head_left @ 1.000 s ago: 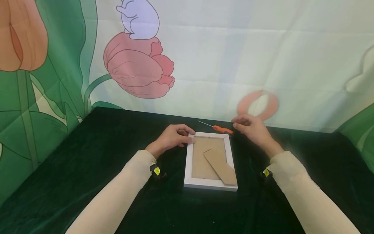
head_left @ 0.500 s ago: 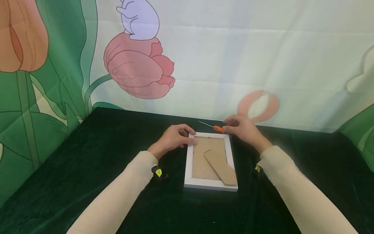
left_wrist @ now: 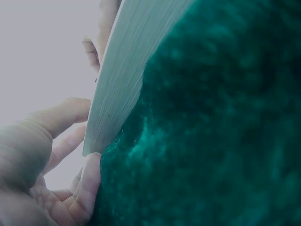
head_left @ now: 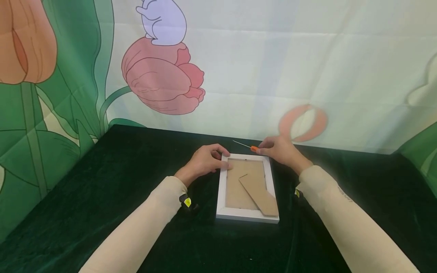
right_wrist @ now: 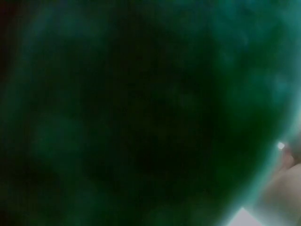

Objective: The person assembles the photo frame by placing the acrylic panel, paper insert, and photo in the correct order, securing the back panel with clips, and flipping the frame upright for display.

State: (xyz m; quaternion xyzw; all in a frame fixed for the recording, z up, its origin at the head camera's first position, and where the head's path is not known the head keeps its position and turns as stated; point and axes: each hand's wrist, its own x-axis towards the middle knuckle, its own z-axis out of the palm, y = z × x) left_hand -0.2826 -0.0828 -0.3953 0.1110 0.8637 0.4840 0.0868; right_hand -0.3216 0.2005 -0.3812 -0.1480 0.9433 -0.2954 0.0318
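Observation:
A white picture frame (head_left: 222,191) lies face down on the dark green cloth, its brown backing board and cardboard easel stand (head_left: 258,193) upward. At its far left corner my left hand (head_left: 206,159) grips it, thumb over the top and fingers at the edge. The left wrist view shows the frame's pale side (left_wrist: 124,70) between that hand's thumb and fingers. Just beyond the far edge, my right hand (head_left: 282,149) holds an orange-handled screwdriver (head_left: 254,149), its thin shaft pointing left. Most of the handle is hidden by the fingers. The right wrist view is mostly blurred cloth.
Dark green velvety cloth (head_left: 153,159) covers the table. A printed curtain (head_left: 239,76) with tulips and a rabbit hangs right behind the table's far edge. Cream sleeves cover both forearms, with a small black wrist camera (head_left: 186,201) at the left wrist.
My right hand has moved left from beside the screwdriver's handle end and taken hold of the handle. The left hand and the picture frame have stayed in place.

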